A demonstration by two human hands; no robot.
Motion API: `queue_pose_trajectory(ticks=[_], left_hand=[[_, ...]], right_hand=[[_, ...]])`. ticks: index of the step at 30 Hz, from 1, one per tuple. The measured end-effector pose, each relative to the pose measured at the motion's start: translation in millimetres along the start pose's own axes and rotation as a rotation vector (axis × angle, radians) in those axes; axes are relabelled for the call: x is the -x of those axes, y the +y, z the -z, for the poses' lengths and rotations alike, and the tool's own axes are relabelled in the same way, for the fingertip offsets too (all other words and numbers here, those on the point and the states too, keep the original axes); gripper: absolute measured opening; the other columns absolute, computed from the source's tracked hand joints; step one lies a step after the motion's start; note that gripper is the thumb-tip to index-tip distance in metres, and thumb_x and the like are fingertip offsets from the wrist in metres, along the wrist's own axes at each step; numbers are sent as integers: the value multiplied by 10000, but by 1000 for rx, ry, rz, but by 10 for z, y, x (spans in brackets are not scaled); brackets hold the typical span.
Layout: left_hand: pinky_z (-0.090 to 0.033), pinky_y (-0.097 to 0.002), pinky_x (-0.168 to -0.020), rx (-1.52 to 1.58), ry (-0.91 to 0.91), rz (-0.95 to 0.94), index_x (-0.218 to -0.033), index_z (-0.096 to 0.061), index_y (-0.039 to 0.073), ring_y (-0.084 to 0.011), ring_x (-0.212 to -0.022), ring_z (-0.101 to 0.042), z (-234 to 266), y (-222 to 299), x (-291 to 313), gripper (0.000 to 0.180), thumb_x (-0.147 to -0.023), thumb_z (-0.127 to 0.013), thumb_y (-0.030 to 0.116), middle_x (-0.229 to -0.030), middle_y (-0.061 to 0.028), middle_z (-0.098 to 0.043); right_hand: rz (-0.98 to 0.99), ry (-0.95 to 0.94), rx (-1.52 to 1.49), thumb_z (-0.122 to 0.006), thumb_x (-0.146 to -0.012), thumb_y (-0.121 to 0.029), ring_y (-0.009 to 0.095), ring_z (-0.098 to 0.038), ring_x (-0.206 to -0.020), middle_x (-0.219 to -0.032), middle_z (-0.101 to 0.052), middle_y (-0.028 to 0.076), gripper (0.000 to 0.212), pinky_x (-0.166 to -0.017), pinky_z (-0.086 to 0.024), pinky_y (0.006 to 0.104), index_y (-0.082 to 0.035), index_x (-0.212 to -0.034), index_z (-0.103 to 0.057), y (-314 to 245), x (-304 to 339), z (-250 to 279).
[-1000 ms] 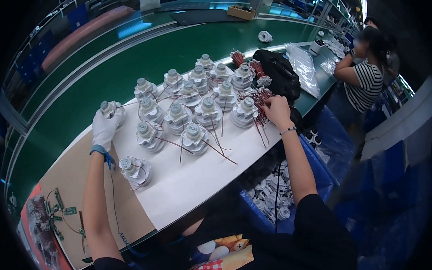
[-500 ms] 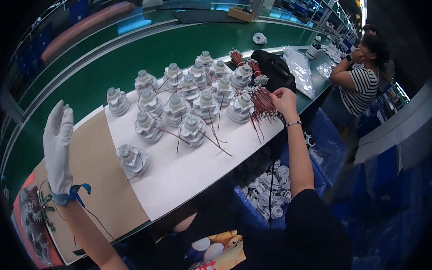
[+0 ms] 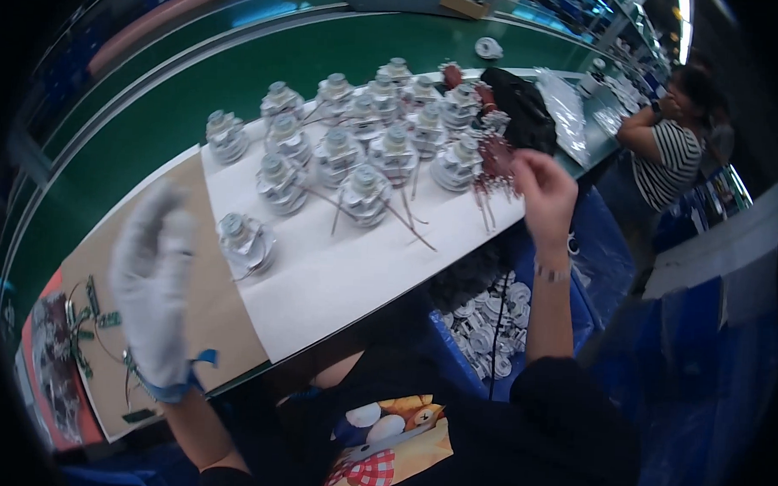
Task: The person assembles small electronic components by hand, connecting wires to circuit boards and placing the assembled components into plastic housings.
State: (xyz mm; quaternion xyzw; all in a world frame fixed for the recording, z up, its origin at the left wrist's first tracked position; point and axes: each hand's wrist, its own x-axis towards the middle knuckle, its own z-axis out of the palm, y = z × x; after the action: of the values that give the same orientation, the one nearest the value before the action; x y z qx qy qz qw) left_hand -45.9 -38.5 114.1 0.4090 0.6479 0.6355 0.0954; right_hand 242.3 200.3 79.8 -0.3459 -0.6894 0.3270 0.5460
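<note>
My left hand (image 3: 154, 290), in a white glove with a blue band at the wrist, hovers over the brown board (image 3: 200, 298). Its fingers are stretched out and hold nothing I can see. At the far right of the white sheet (image 3: 336, 275), my bare right hand (image 3: 546, 201) has thumb and fingers pinched beside a bundle of brown wires (image 3: 497, 154); blur hides what is between them. Several white round housings with grey-green tops, such as the front one (image 3: 362, 197), stand on the sheet, some trailing brown wires. One housing (image 3: 245, 245) sits apart, nearest my left hand.
Small green circuit boards (image 3: 84, 327) with wires lie at the board's left end. Below the table edge, a blue bin (image 3: 454, 348) holds white plastic parts. Behind the wires are a black bag (image 3: 518, 110) and clear plastic bags (image 3: 563, 116). A person (image 3: 673, 159) stands at right.
My left hand has come down and to the right, nearer the lone housing. My right hand has drawn slightly off the wire bundle toward me. The whole view has shifted a little.
</note>
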Motion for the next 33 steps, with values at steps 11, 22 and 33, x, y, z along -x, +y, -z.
queue_pose_trajectory(ticks=[11,22,33], left_hand=[[-508,-290,-576,-172,-321,-156,-824,-649,58,-244,-651,-640,-511,-104,817,104,-743,-678,119,-741,-97,-648],[-417,-255,-864,-184,-447,41,-1129,-552,11,-182,-956,-580,-71,-948,-349,500,-687,-342,-90,-1008,-130,-620],[-412,-329,-900,-237,-376,39,-1237,-442,-1,-265,-1088,-526,-289,-623,457,487,-761,-537,47,-1149,-205,-536]], right_hand=[[318,-628,-62,-632,-690,81,143,-573,-552,-741,-600,88,158,-478,-446,223,4,-828,-623,-717,1173,-912],[-210,-905,-467,-562,-821,-2,67,-556,-606,-739,-612,49,81,-534,-439,179,38,-862,-619,-371,1262,-1538],[-360,-649,-464,-610,-800,-26,-2,-505,-545,-644,-603,11,71,-467,-371,133,41,-808,-631,-187,1306,-1408]])
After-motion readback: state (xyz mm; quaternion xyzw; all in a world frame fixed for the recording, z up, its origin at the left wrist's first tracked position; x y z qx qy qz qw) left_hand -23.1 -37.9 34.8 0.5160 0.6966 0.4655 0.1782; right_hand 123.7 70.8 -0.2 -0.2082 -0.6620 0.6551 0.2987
